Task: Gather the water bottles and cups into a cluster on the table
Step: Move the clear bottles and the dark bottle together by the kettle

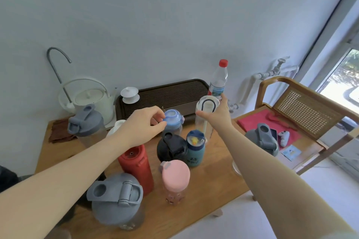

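My left hand (144,124) pinches the lid of a light-blue bottle (173,120) at the back of the wooden table (217,163). My right hand (218,115) wraps the side of a clear bottle with a white lid and dark loop handle (206,105). In front stand a black bottle (171,146), a teal duck bottle (195,151), a red bottle (136,165), a pink-lidded bottle (175,180) and a large grey-lidded shaker (116,200). Another grey-lidded shaker (85,122) stands at the left. A red-capped plastic water bottle (218,79) stands behind my right hand.
A white kettle (89,99) with a curved spout and a dark slatted tea tray (165,95) line the wall. A brown cloth (58,132) lies at the back left. A wooden chair (303,110) on the right holds a red cushion, a grey-lidded bottle (262,139) and small items.
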### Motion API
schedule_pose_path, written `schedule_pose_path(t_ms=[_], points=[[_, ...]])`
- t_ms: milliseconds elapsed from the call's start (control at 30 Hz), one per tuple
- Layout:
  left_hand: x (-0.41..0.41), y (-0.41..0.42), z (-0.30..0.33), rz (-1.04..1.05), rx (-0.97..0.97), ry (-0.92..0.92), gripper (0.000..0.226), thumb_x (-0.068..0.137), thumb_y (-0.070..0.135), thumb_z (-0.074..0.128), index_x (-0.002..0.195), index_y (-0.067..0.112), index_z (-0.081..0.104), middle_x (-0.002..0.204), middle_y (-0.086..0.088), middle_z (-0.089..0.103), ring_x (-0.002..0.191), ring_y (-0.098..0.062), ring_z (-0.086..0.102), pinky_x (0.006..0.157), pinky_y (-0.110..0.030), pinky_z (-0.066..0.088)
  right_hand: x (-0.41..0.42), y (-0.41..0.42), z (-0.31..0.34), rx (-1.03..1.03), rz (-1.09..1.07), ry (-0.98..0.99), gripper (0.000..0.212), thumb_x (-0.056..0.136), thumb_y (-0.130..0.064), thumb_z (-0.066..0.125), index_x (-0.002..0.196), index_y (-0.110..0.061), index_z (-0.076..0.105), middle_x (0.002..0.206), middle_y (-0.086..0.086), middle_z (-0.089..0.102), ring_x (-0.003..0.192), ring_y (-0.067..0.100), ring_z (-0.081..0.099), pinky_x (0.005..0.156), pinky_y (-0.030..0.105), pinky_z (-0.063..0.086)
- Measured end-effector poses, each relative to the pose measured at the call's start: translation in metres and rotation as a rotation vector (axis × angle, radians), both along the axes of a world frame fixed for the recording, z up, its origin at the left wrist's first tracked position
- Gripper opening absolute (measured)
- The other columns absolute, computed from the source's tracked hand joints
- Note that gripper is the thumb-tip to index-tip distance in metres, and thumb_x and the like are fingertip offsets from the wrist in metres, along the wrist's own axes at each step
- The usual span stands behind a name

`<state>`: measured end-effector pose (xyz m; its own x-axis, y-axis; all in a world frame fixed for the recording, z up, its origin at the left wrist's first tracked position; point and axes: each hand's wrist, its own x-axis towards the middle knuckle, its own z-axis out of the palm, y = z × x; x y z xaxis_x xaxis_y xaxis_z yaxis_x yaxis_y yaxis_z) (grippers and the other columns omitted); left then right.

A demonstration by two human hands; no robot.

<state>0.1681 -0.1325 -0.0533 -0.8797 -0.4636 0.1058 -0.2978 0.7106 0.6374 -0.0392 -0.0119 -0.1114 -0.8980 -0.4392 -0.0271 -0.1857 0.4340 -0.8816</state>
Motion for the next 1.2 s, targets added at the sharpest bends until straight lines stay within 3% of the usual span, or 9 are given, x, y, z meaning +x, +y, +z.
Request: schedule_pose_path(t_ms=[133,267,467,567,667,800,900,1100,1200], points=[[-0.004,-0.001,-0.005,0.028,-0.005,-0.015,0.011,0.083,0.021,0.061,0.087,0.028,0.055,0.089,0.008,0.062,0.077,-0.001,0.057,0.067,-0.015,0.043,-0.004,-0.003,-0.007,0.011,0.081,0.106,0.096,0.069,-0.029,0.078,0.143,-0.019,0.019,0.147,0.009,0.032,0.132,0.027,0.035,0.104,0.042,0.035],[-0.010,-0.001,-0.001,0.034,0.022,0.003,0.022,0.080,0.020,0.064,0.096,0.028,0.052,0.094,0.006,0.061,0.078,-0.007,0.060,0.075,-0.027,0.050,0.003,0.003,0.000,0.101,0.112,0.299,0.085,0.070,-0.029,0.076,0.138,-0.019,0.026,0.137,0.010,0.041,0.120,0.029,0.048,0.093,0.041,0.044],[-0.017,-0.012,0.027,0.043,0.024,0.145,0.075,0.070,0.026,0.076,0.132,0.023,0.034,0.116,0.006,0.046,0.097,-0.011,0.053,0.076,-0.019,0.040,0.037,0.001,0.063,-0.142,0.204,0.541,0.086,0.062,-0.030,0.081,0.135,-0.024,0.036,0.130,0.004,0.045,0.115,0.025,0.049,0.090,0.039,0.045],[-0.011,-0.020,0.047,0.022,0.026,0.240,0.090,0.063,0.035,0.080,0.135,0.027,0.026,0.123,0.006,0.043,0.108,-0.009,0.049,0.088,-0.021,0.039,0.062,-0.006,0.103,-0.287,0.262,0.607,0.087,0.059,-0.029,0.083,0.134,-0.024,0.039,0.127,0.001,0.048,0.105,0.011,0.047,0.087,0.027,0.044],[0.009,-0.026,0.065,-0.016,0.020,0.341,0.088,0.054,0.053,0.072,0.127,0.044,0.023,0.126,0.013,0.043,0.113,0.002,0.047,0.092,-0.011,0.035,0.087,-0.024,0.133,-0.388,0.354,0.575,0.088,0.059,-0.033,0.084,0.133,-0.024,0.037,0.125,-0.004,0.049,0.101,-0.007,0.039,0.083,0.006,0.038],[0.052,-0.037,0.075,0.076,0.044,0.437,0.081,0.054,0.047,0.076,0.116,0.053,0.024,0.120,0.020,0.048,0.113,0.004,0.049,0.095,-0.019,0.039,0.129,-0.060,0.146,-0.475,0.505,0.491,0.086,0.056,-0.050,0.076,0.130,-0.027,0.037,0.126,-0.007,0.054,0.116,0.011,0.052,0.094,0.029,0.047],[0.089,-0.051,0.084,0.149,0.046,0.501,0.086,0.054,0.039,0.081,0.122,0.038,0.029,0.112,0.019,0.054,0.105,-0.003,0.057,0.090,-0.025,0.045,0.168,-0.085,0.151,-0.525,0.619,0.501,0.085,0.056,-0.051,0.072,0.129,-0.024,0.039,0.124,-0.006,0.056,0.115,0.014,0.054,0.095,0.037,0.048],[0.169,-0.094,0.111,0.208,0.015,0.552,0.091,0.052,0.041,0.079,0.126,0.023,0.029,0.115,0.013,0.052,0.107,-0.007,0.056,0.088,-0.032,0.050,0.234,-0.135,0.171,-0.563,0.854,0.465,0.102,0.060,-0.048,0.075,0.142,-0.020,0.021,0.127,-0.007,0.049,0.120,0.012,0.050,0.101,0.032,0.044],[0.207,-0.125,0.109,0.279,-0.009,0.537,0.093,0.051,0.042,0.079,0.127,0.024,0.029,0.112,0.020,0.049,0.101,0.004,0.054,0.081,-0.019,0.047,0.260,-0.160,0.162,-0.406,0.944,0.437,0.113,0.066,-0.045,0.077,0.146,-0.016,0.003,0.144,0.006,0.035,0.125,0.016,0.045,0.101,0.027,0.038]])
